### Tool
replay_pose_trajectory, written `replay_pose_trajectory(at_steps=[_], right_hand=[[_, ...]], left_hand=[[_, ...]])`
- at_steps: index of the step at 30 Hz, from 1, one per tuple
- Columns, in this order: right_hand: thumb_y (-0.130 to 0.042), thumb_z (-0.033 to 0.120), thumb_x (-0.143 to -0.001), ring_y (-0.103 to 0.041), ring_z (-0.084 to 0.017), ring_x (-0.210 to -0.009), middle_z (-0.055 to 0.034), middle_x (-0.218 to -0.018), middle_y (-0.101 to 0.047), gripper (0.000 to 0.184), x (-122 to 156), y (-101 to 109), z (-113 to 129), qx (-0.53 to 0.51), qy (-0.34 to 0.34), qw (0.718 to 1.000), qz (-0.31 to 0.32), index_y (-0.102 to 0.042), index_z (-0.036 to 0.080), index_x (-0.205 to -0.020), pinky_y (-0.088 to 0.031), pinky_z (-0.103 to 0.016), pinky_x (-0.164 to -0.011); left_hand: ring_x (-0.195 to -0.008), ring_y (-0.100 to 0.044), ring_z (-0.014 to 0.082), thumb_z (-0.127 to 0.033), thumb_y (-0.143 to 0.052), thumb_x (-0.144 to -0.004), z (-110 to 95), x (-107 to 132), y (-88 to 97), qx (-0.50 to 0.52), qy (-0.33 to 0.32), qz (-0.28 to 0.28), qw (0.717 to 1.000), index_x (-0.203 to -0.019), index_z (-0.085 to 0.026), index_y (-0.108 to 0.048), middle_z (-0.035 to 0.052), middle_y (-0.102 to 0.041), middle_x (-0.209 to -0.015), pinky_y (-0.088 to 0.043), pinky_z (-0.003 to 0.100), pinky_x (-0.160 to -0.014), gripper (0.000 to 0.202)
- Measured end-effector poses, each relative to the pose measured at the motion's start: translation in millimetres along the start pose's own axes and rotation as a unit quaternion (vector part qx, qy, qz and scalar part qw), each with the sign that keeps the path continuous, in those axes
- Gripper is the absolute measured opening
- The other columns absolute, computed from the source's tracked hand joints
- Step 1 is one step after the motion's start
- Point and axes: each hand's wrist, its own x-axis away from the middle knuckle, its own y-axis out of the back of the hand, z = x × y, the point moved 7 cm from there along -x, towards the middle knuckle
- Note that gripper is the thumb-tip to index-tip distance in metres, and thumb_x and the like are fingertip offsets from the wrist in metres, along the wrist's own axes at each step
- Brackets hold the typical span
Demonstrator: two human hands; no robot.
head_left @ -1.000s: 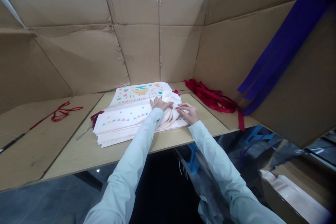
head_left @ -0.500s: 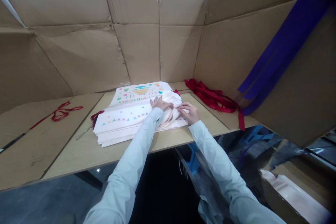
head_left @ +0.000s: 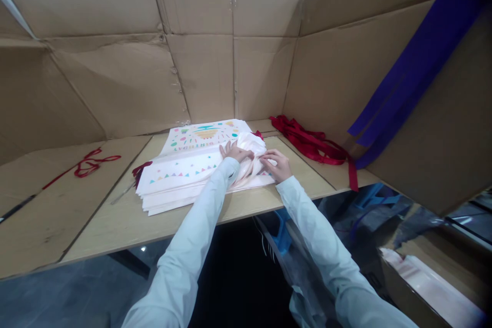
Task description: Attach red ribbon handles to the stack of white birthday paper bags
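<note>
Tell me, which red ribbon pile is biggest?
The thick bundle of red ribbon right of the printed stack; the thin loop at left is much smaller.

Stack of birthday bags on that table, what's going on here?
A person has both bare hands on a stack of white printed birthday bags lying on a wooden board. The left hand and right hand are at a bunched white fold on top of the stack. A loose pile of red ribbon lies to the right, a thin red cord lies to the left, and cardboard sheets stand behind.
</note>
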Motion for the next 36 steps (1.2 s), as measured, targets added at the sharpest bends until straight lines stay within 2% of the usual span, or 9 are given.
replay_pose_trajectory(at_steps=[4, 6, 10, 16, 20, 22, 29, 33, 36], right_hand=[[-0.062, 0.039, -0.072, -0.060, -0.016, -0.075, -0.0055, -0.092, -0.057, 0.030, 2.6, 3.4, -4.2, -0.065, -0.029, 0.997, -0.034, -0.057, 0.019, -0.093, -0.049, -0.031, -0.073], [-0.057, 0.042, -0.075, -0.060, -0.013, -0.067, -0.0054, -0.096, -0.054, 0.037, 5.2, 11.5, -14.1, -0.121, -0.069, 0.986, -0.089, -0.047, 0.020, -0.104, -0.049, -0.029, -0.067], [-0.046, 0.043, -0.082, -0.055, -0.009, -0.054, -0.0018, -0.088, -0.054, 0.026, 11.0, 35.1, -36.8, -0.149, -0.131, 0.961, -0.190, -0.043, 0.021, -0.096, -0.046, -0.025, -0.058], [-0.059, 0.041, -0.072, -0.057, -0.014, -0.074, -0.0027, -0.085, -0.058, 0.029, 8.9, 40.3, -50.6, -0.171, -0.158, 0.967, -0.105, -0.053, 0.019, -0.090, -0.046, -0.028, -0.068], [-0.059, 0.041, -0.073, -0.057, -0.017, -0.085, -0.0050, -0.092, -0.060, 0.029, 3.1, 35.1, -39.8, -0.157, -0.129, 0.978, -0.038, -0.057, 0.019, -0.092, -0.044, -0.029, -0.074], [-0.056, 0.042, -0.076, -0.056, -0.017, -0.086, -0.0053, -0.091, -0.060, 0.026, -2.0, 35.2, -31.1, -0.143, -0.105, 0.984, -0.017, -0.061, 0.019, -0.087, -0.044, -0.030, -0.074], [-0.055, 0.043, -0.078, -0.058, -0.019, -0.081, -0.0066, -0.082, -0.063, 0.030, -14.4, 32.9, -20.2, -0.093, -0.053, 0.992, 0.069, -0.066, 0.017, -0.069, -0.044, -0.032, -0.077], [-0.050, 0.043, -0.081, -0.058, -0.020, -0.087, -0.0073, -0.089, -0.065, 0.032, -17.0, 33.4, -16.7, -0.055, -0.035, 0.995, 0.075, -0.068, 0.017, -0.075, -0.043, -0.034, -0.083], [-0.044, 0.042, -0.085, -0.058, -0.019, -0.086, -0.0065, -0.085, -0.065, 0.035, -20.1, 34.8, -7.4, -0.024, -0.014, 0.997, 0.070, -0.068, 0.018, -0.076, -0.043, -0.033, -0.082]], left_hand=[[-0.135, -0.012, 0.0248, -0.052, -0.056, -0.068, -5.9, 10.5, 5.0, -0.005, -0.036, -0.005, 0.999, -0.074, -0.031, -0.070, -0.0079, -0.030, -0.141, 0.006, 0.050, -0.108, 0.025], [-0.135, -0.015, 0.0243, -0.050, -0.051, -0.074, -18.7, 25.1, 5.2, -0.012, -0.122, 0.005, 0.992, -0.083, -0.034, -0.070, -0.0075, -0.028, -0.142, 0.005, 0.050, -0.108, 0.026], [-0.134, -0.017, 0.0246, -0.034, -0.054, -0.075, -46.9, 72.1, -5.0, -0.081, -0.324, 0.028, 0.942, -0.107, -0.036, -0.062, -0.0024, -0.027, -0.143, -0.010, 0.046, -0.110, 0.033], [-0.129, -0.026, 0.0301, -0.024, -0.050, -0.077, -52.2, 104.9, -6.0, -0.134, -0.410, -0.093, 0.897, -0.115, -0.027, -0.056, 0.0059, -0.033, -0.140, -0.032, 0.047, -0.099, 0.038], [-0.117, -0.041, 0.0245, -0.026, -0.046, -0.081, -48.6, 100.5, 12.8, -0.098, -0.391, -0.207, 0.892, -0.103, -0.018, -0.060, 0.0121, -0.043, -0.130, -0.040, 0.038, -0.093, 0.026], [-0.112, -0.045, 0.0243, -0.029, -0.050, -0.080, -48.1, 92.8, 19.2, -0.093, -0.358, -0.223, 0.902, -0.105, -0.017, -0.058, 0.0135, -0.043, -0.129, -0.042, 0.038, -0.092, 0.029], [-0.122, -0.040, 0.0240, -0.050, -0.054, -0.076, -61.1, 62.8, 10.0, -0.106, -0.315, -0.089, 0.939, -0.126, -0.018, -0.043, 0.0110, -0.040, -0.135, -0.035, 0.038, -0.100, 0.062], [-0.123, -0.037, 0.0270, -0.053, -0.043, -0.081, -53.5, 55.3, 2.0, -0.118, -0.251, -0.060, 0.959, -0.130, -0.020, -0.038, 0.0090, -0.038, -0.137, -0.031, 0.045, -0.100, 0.060], [-0.118, -0.041, 0.0290, -0.055, -0.037, -0.083, -45.4, 59.1, 0.8, -0.135, -0.219, -0.073, 0.964, -0.124, -0.020, -0.045, 0.0098, -0.049, -0.128, -0.029, 0.051, -0.098, 0.054]])
